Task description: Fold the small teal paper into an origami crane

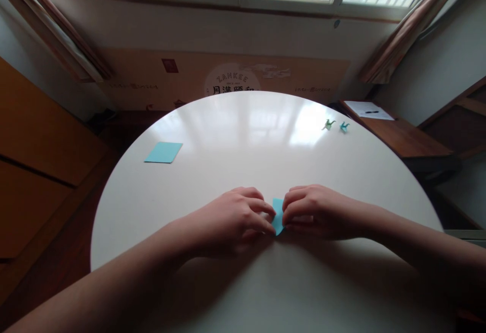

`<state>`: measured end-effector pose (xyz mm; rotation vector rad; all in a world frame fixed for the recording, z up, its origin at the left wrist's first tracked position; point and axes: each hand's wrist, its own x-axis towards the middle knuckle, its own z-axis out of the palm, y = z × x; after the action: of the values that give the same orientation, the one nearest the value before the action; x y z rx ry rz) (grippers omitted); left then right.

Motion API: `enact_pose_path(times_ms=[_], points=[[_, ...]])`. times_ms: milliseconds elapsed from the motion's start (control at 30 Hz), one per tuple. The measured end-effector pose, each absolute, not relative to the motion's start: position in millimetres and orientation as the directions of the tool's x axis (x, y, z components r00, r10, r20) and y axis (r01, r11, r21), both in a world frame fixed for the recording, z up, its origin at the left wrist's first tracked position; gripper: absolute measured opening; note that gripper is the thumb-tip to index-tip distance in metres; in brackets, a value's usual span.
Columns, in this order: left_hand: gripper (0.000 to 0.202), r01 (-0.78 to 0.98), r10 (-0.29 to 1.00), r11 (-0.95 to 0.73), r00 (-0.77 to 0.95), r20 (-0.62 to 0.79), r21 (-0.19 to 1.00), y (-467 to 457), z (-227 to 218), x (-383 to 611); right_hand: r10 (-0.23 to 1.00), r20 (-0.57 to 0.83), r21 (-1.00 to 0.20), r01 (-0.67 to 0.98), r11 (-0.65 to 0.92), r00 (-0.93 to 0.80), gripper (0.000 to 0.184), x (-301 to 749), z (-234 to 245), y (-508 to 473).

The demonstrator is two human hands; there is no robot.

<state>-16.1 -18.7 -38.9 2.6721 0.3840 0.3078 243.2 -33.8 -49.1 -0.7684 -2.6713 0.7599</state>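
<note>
A small piece of folded blue paper [278, 215] lies between my two hands near the middle of the round white table [243, 166]. The fingertips of my left hand [246, 215] pinch its left edge. From the other side, my right hand [313, 210] grips the right part, its curled fingers covering that portion of the paper. How the folds run under the fingers is hidden.
A flat stack of light blue square paper [163, 152] sits at the table's left. Toward the far right stand a green paper crane [328, 124] and a blue paper crane [344, 127]. Beyond the edge, a wooden side table [413, 138] bears a white sheet [368, 110] and a pen.
</note>
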Motion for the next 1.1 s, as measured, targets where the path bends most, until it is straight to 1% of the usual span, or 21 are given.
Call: enact_pose_path(times_ms=[133,233,367,500,633,700,833,900,967,1000,1067,1100], points=[[0.023,0.211,0.293,-0.868,0.948,0.122,0.449,-19.5,-32.9,-18.0,0.561,0.012,-0.578,0.453,0.679,-0.827,0.01,236.0,-39.4,-29.0],[0.022,0.21,0.289,-0.868,0.951,0.112,0.45,-19.5,-31.8,-18.6,0.571,-0.054,-0.599,0.485,0.638,-0.819,0.011,230.0,-35.0,-25.7],[0.019,0.213,0.274,-0.888,0.957,0.096,0.409,-20.8,-35.0,-18.5,0.613,-0.099,-0.608,0.535,0.587,-0.784,0.011,225.4,-35.0,-21.6],[0.02,0.185,0.262,-0.899,0.953,0.15,0.397,-22.7,-38.7,-18.4,0.625,-0.174,-0.634,0.572,0.52,-0.761,0.01,223.2,-36.0,-15.9],[0.021,0.161,0.252,-0.906,0.948,0.193,0.392,-24.3,-41.1,-18.3,0.638,-0.202,-0.611,0.605,0.511,-0.743,0.013,219.7,-36.6,-12.4],[0.019,0.18,0.258,-0.916,0.949,0.183,0.358,-25.4,-41.6,-18.3,0.642,-0.186,-0.596,0.605,0.528,-0.744,0.014,218.1,-37.6,-12.3],[0.016,0.243,0.283,-0.928,0.953,0.108,0.282,-29.5,-38.7,-18.1,0.638,-0.168,-0.554,0.607,0.569,-0.752,0.015,217.3,-40.6,-13.4],[0.014,0.262,0.292,-0.934,0.952,0.095,0.242,-34.6,-36.4,-17.2,0.637,-0.165,-0.538,0.61,0.581,-0.753,0.016,217.6,-41.7,-13.6],[0.015,0.281,0.302,-0.946,0.946,0.121,0.165,-44.0,-36.1,-15.3,0.636,-0.147,-0.529,0.604,0.596,-0.757,0.018,217.5,-42.5,-13.5],[0.018,0.292,0.305,-0.951,0.941,0.147,0.103,-50.6,-37.5,-13.8,0.634,-0.133,-0.525,0.597,0.607,-0.762,0.02,217.3,-42.9,-13.4],[0.025,0.282,0.277,-0.959,0.945,0.171,-0.003,-66.7,-44.5,-10.1,0.63,-0.108,-0.515,0.586,0.626,-0.769,0.022,216.6,-44.1,-13.1],[0.028,0.285,0.27,-0.958,0.939,0.215,-0.042,-75.3,-50.2,-7.9,0.628,-0.1,-0.509,0.582,0.633,-0.771,0.023,216.2,-44.9,-13.1]])
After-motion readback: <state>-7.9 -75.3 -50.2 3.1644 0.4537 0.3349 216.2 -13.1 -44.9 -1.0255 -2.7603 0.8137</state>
